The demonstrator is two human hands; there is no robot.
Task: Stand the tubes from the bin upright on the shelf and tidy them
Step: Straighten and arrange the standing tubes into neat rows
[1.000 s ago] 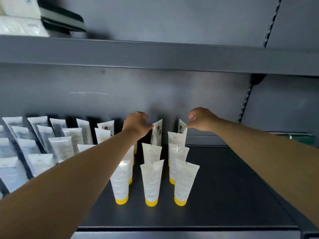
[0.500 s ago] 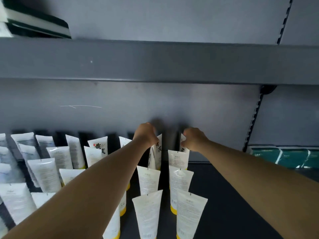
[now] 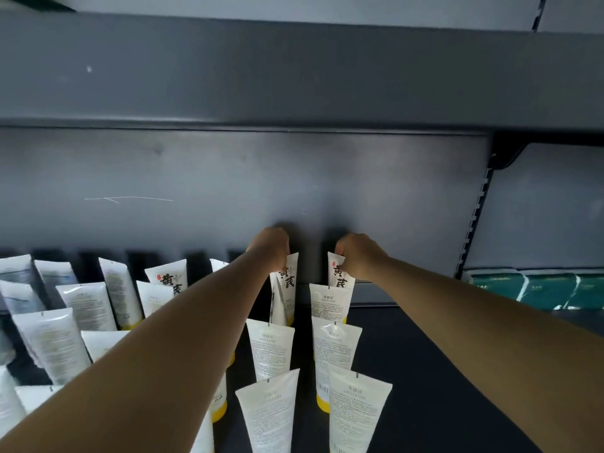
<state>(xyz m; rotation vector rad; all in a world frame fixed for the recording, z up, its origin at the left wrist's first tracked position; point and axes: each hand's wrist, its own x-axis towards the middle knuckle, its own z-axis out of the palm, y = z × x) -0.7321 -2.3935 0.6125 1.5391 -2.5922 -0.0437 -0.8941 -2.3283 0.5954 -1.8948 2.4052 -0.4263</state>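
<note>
Your left hand reaches to the back of the shelf and pinches the top edge of a white tube printed with black characters, standing upright near the back panel. Your right hand grips the top of a second such tube just beside it. In front of them, more white tubes with yellow caps stand in two rows. To your left, further rows of tubes stand. Green packets lie on the neighbouring shelf at right.
</note>
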